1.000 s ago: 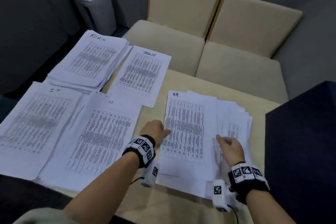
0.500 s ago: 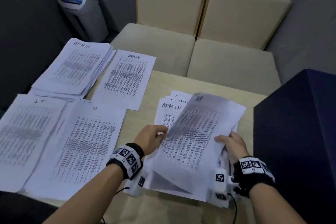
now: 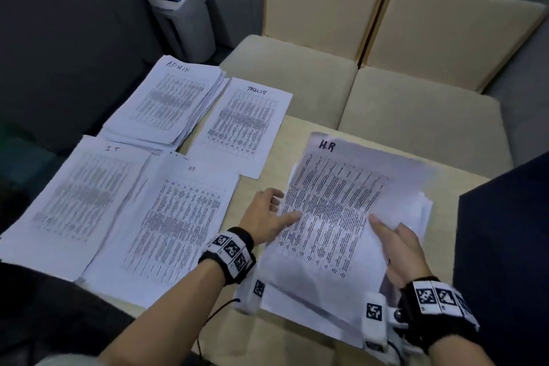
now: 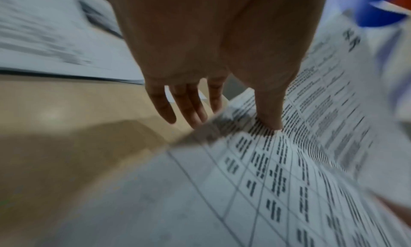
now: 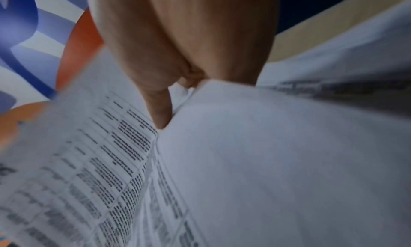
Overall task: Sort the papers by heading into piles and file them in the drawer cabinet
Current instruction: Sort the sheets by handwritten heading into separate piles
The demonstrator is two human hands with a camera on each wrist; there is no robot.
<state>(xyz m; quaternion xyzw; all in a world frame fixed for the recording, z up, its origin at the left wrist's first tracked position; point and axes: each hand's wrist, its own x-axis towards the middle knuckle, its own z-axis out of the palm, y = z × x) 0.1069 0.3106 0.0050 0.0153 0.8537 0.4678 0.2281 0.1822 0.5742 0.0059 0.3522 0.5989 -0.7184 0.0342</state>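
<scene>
Left hand [image 3: 267, 217] pinches the HR sheet [image 3: 332, 217] at its left edge, right hand [image 3: 398, 249] clamped on its right. It's raised over the unsorted stack [image 3: 312, 315], near right on the bench [image 3: 276, 157]. Careless pull could crumple it or drag sheets along.

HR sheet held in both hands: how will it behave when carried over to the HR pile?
Likely floppy: the HR sheet already bows between the left hand and right hand. Probably very light, since the left thumb alone pins its top face. It may slide on landing, as the HR pile is loose paper.
</scene>
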